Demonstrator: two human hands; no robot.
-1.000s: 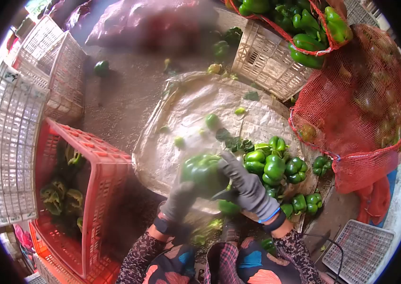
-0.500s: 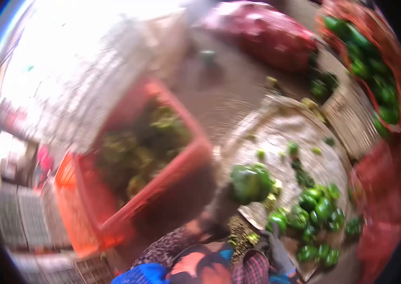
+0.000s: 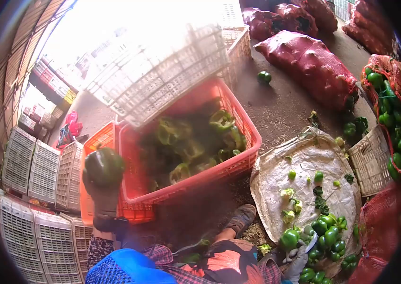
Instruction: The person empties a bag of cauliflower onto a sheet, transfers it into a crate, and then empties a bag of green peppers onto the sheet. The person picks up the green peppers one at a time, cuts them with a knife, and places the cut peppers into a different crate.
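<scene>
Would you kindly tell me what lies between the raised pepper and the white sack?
The head view shows the red crate of green peppers between the bell pepper and the white sack.

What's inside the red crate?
Green peppers fill the red crate. Its floor is hidden beneath them; a white crate overlaps its far edge. Your left hand holds one pepper outside.

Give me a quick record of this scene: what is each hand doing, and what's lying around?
left hand: gloved, raised, gripping a green pepper
right hand: gloved, low beside the pepper pile; grip unclear
red crate: green peppers inside, just right of the left hand
mat: pale sacking on the ground, with scraps and the pile on it
mesh sacks: red, full, lying beyond the mat
white crates: stacked at left
</scene>
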